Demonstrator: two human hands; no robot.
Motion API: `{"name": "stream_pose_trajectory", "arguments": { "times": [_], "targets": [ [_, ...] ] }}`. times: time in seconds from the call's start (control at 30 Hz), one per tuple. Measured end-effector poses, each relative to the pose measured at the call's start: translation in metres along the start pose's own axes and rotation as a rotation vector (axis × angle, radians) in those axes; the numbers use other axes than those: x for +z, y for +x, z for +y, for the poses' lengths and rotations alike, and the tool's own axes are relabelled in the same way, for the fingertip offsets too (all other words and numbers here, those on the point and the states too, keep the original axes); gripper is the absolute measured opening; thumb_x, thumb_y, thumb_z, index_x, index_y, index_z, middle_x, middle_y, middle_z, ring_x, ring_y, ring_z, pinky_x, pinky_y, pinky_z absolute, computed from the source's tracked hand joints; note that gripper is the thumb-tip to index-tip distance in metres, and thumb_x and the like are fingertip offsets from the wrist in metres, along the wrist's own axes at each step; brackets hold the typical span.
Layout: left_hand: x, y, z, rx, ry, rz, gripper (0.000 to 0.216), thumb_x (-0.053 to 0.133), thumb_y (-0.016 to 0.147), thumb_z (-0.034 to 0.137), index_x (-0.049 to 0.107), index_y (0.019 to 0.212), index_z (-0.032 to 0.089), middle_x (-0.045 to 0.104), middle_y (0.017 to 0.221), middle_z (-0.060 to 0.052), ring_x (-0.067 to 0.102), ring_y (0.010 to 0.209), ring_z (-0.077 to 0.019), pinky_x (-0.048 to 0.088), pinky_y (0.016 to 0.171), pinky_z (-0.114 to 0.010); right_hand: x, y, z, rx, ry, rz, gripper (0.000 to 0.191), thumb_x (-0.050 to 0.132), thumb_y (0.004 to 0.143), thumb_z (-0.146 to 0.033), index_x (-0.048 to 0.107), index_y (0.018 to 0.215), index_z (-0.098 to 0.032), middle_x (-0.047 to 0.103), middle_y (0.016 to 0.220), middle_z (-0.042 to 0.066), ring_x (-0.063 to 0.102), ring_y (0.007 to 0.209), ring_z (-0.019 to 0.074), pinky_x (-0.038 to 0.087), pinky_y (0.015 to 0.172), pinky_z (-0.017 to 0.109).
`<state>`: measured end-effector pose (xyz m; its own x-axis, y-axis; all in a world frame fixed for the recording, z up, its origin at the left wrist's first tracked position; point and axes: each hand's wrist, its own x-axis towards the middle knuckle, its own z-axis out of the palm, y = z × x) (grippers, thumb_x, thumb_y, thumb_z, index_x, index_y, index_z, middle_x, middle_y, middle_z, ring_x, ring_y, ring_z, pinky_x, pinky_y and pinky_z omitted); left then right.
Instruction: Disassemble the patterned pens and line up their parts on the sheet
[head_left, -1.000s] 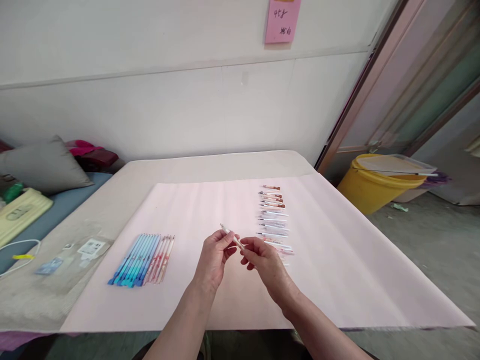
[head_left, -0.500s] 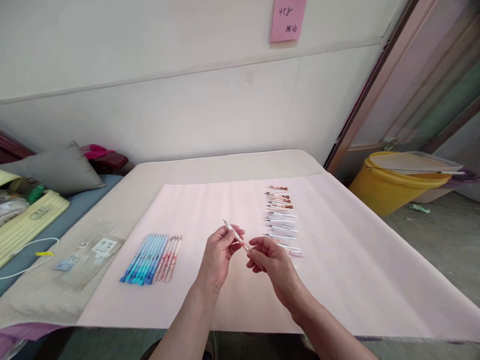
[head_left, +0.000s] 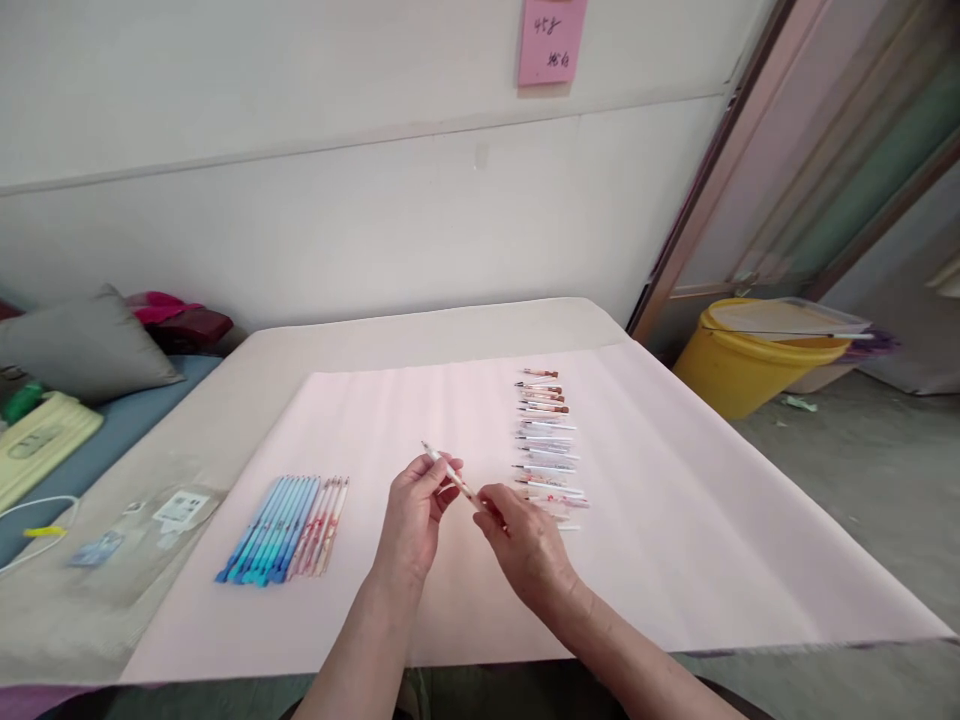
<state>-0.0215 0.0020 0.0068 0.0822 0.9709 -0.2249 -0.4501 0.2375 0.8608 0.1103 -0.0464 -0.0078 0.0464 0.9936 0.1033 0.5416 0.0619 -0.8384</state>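
Both hands hold one slim white and pink pen (head_left: 448, 471) above a pale pink sheet (head_left: 675, 520). My left hand (head_left: 414, 517) pinches the pen's upper part, its tip pointing up and left. My right hand (head_left: 517, 540) grips the lower end with closed fingers. A neat row of blue and pink pens (head_left: 283, 527) lies on the sheet to the left. A column of pen caps and short pen parts (head_left: 546, 440) lies just right of my hands.
A clear plastic bag with labels (head_left: 142, 525) lies on the beige table (head_left: 420, 325) at the left. A grey cushion (head_left: 82, 345) sits further left. A yellow bucket (head_left: 757, 365) stands on the floor at the right. A pink note (head_left: 551, 40) hangs on the wall.
The hands and pen stay together with only small shifts; my view has swung slightly, so everything sits a little further left than half a second ago.
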Motion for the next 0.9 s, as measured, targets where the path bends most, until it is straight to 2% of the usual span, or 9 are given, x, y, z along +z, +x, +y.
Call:
{"name": "stream_pose_trajectory", "arguments": {
  "times": [0.2,0.27,0.37,0.53,0.63,0.7,0.77,0.83,0.9],
  "targets": [
    [-0.002,0.002,0.000,-0.021,-0.001,-0.032,0.025,0.068,0.070,0.031,0.065,0.085,0.012,0.066,0.086,-0.009,0.056,0.070,-0.0121,0.045,0.063,-0.024,-0.010,0.001,-0.005,0.327,0.784,-0.304,0.014,0.053,0.077,-0.031,0.057,0.075,-0.018,0.057,0.066,0.000,0.051,0.049,0.0094,0.035,0.049,0.023],
    [-0.001,0.001,0.002,-0.034,-0.033,-0.061,0.024,0.067,0.071,0.031,0.065,0.086,0.012,0.066,0.086,-0.009,0.057,0.071,-0.0128,0.045,0.062,-0.025,-0.016,0.001,-0.006,0.385,0.929,-0.370,0.021,0.055,0.078,-0.037,0.058,0.080,-0.017,0.057,0.067,0.000,0.048,0.047,0.0073,0.033,0.047,0.021],
    [0.000,0.000,0.003,-0.024,-0.052,-0.070,0.021,0.066,0.072,0.029,0.065,0.085,0.013,0.066,0.086,-0.009,0.056,0.071,-0.0121,0.045,0.063,-0.024,-0.018,0.001,-0.006,0.343,0.845,-0.328,0.025,0.054,0.079,-0.041,0.059,0.085,-0.018,0.059,0.071,0.001,0.052,0.052,0.0097,0.036,0.050,0.023],
    [0.002,-0.002,0.005,-0.004,-0.031,-0.067,0.018,0.064,0.074,0.029,0.065,0.084,0.014,0.065,0.086,-0.008,0.056,0.073,-0.0122,0.045,0.066,-0.024,-0.008,0.000,-0.005,0.131,0.377,0.012,0.019,0.062,0.069,-0.027,0.060,0.087,-0.023,0.059,0.073,0.000,0.053,0.061,0.0138,0.041,0.057,0.027],
    [0.003,-0.003,0.006,0.003,-0.026,-0.105,0.018,0.063,0.075,0.029,0.065,0.085,0.014,0.065,0.085,-0.008,0.056,0.074,-0.0128,0.045,0.067,-0.024,-0.009,-0.001,-0.006,0.163,0.532,-0.089,0.012,0.055,0.076,-0.029,0.058,0.085,-0.021,0.059,0.068,0.000,0.055,0.058,0.0136,0.042,0.056,0.027],
    [0.004,-0.004,0.006,0.010,-0.027,-0.118,0.018,0.063,0.076,0.030,0.065,0.084,0.014,0.064,0.083,-0.008,0.056,0.074,-0.0135,0.046,0.067,-0.025,-0.013,-0.001,-0.008,0.227,0.710,-0.228,0.015,0.050,0.080,-0.032,0.056,0.086,-0.019,0.059,0.070,0.001,0.056,0.055,0.0125,0.042,0.054,0.026],
    [0.004,-0.004,0.006,0.017,-0.023,-0.121,0.018,0.063,0.076,0.030,0.065,0.084,0.013,0.064,0.084,-0.009,0.056,0.075,-0.0137,0.046,0.067,-0.025,-0.017,0.000,-0.009,0.248,0.765,-0.288,0.020,0.048,0.083,-0.035,0.056,0.087,-0.018,0.060,0.074,0.002,0.057,0.057,0.0122,0.043,0.054,0.025],
    [0.003,-0.004,0.006,0.028,-0.020,-0.116,0.018,0.062,0.076,0.029,0.065,0.085,0.013,0.064,0.085,-0.009,0.056,0.075,-0.0134,0.046,0.068,-0.025,-0.017,0.001,-0.009,0.225,0.669,-0.238,0.023,0.048,0.083,-0.038,0.055,0.090,-0.017,0.060,0.076,0.003,0.057,0.059,0.0127,0.043,0.055,0.026],
    [0.002,-0.004,0.005,0.039,-0.017,-0.108,0.018,0.062,0.076,0.028,0.065,0.086,0.014,0.064,0.087,-0.009,0.056,0.074,-0.0130,0.046,0.068,-0.025,-0.013,0.001,-0.006,0.156,0.451,-0.122,0.024,0.054,0.078,-0.036,0.055,0.095,-0.018,0.060,0.079,0.002,0.057,0.061,0.0136,0.044,0.056,0.026]
  ]
}}
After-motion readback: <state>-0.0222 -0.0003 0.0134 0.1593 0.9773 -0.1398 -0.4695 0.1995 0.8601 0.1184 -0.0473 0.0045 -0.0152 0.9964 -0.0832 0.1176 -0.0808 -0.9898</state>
